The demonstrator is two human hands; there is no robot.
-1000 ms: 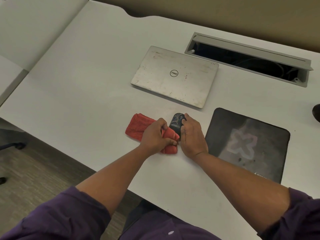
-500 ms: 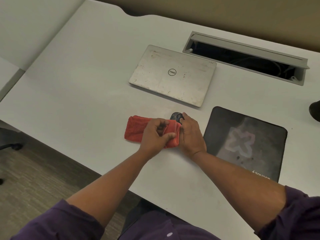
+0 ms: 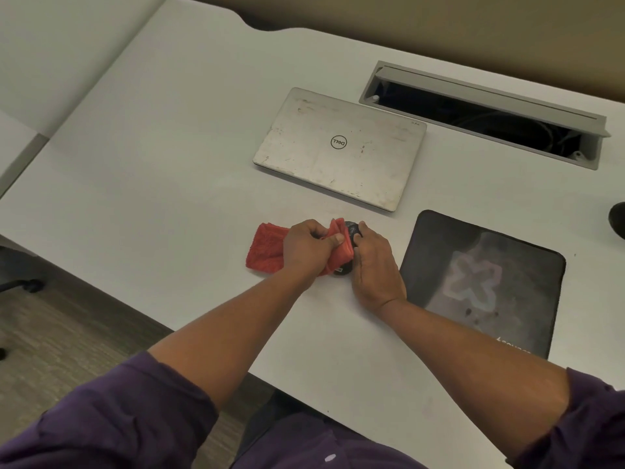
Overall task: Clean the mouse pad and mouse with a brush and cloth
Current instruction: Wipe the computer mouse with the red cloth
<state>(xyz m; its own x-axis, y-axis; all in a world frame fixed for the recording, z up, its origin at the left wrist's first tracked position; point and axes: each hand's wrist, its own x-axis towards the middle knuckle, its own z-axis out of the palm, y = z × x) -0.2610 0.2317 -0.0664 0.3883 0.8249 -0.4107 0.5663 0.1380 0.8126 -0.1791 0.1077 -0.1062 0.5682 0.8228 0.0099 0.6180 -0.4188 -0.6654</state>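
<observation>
A red cloth (image 3: 267,249) lies on the white desk, one end bunched up in my left hand (image 3: 309,247), which presses it against the black mouse (image 3: 350,231). My right hand (image 3: 375,265) grips the mouse from its right side and holds it tilted on its edge. Only the mouse's top and a bit of its lower end show between cloth and fingers. The black mouse pad (image 3: 487,282) with a pale cross pattern lies flat just right of my right hand. No brush is visible.
A closed silver laptop (image 3: 341,147) lies behind the hands. An open cable tray (image 3: 483,113) is sunk into the desk at the back right. A dark object (image 3: 617,220) sits at the right edge. The desk's front edge (image 3: 203,333) runs diagonally under my forearms.
My left hand has slid the cloth up along the mouse toward its far end. My right hand keeps its hold, and more of the mouse's lower end now shows.
</observation>
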